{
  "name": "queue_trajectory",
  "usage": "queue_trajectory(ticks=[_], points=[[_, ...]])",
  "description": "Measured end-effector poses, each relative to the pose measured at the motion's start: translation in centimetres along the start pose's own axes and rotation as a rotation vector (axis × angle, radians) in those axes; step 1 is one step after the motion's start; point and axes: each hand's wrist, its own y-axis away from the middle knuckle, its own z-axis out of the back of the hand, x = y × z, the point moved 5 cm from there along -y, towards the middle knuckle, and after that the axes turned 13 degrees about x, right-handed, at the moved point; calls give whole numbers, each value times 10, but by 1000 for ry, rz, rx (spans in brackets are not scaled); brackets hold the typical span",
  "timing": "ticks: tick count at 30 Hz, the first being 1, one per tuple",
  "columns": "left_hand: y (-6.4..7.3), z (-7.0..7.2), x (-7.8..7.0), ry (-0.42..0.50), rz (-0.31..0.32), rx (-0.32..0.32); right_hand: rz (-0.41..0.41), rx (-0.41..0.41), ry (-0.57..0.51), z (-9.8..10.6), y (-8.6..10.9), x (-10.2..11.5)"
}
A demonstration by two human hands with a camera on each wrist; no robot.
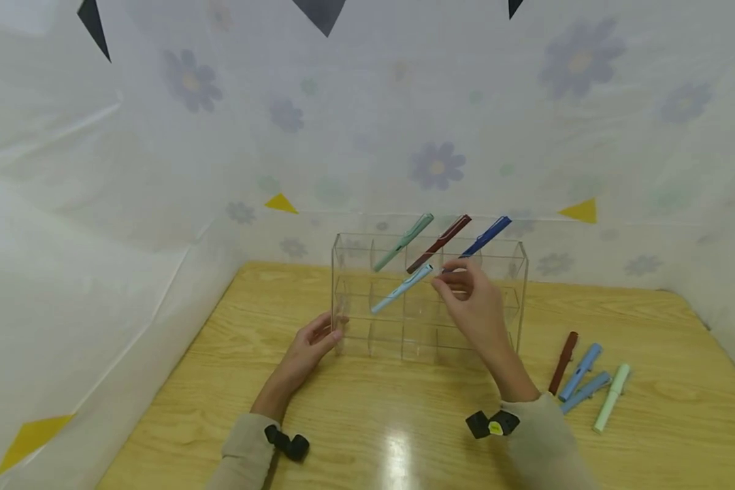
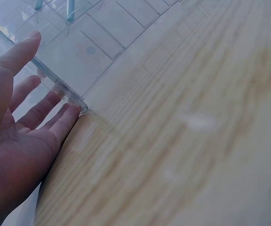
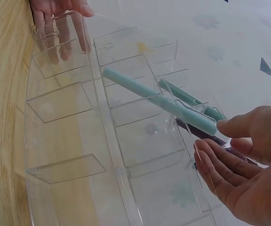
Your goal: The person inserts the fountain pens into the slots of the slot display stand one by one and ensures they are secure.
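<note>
A clear acrylic pen holder [image 1: 387,348] with several compartments stands on the table. My left hand [image 1: 309,350] lies along its left side, fingers rather straight against the side panel [image 2: 65,89] and thumb near the front edge. A light blue pen [image 1: 402,289] leans in a middle-tier compartment, its capped end up. By that end is my right hand [image 1: 474,306], thumb tip right at the cap [image 3: 203,123], other fingers loosely bent below it. Behind, in the top tier, lean a green pen [image 1: 404,241], a dark red pen [image 1: 439,243] and a dark blue pen [image 1: 486,236], partly hidden by the right hand.
Right of the holder, a dark red pen [image 1: 565,361], two blue pens [image 1: 580,372] and a pale green pen [image 1: 612,397] lie on the wooden table [image 1: 343,435]. A flower-patterned sheet [image 1: 367,122] hangs behind and at the sides.
</note>
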Motion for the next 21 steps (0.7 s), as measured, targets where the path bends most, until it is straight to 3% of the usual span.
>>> queue_trajectory(ticks=[9, 21], points=[[0, 0, -1, 3, 0, -8, 19, -1, -108, 29, 18, 8], [0, 0, 2, -6, 1, -1, -1, -48, -49, 65, 41, 5]])
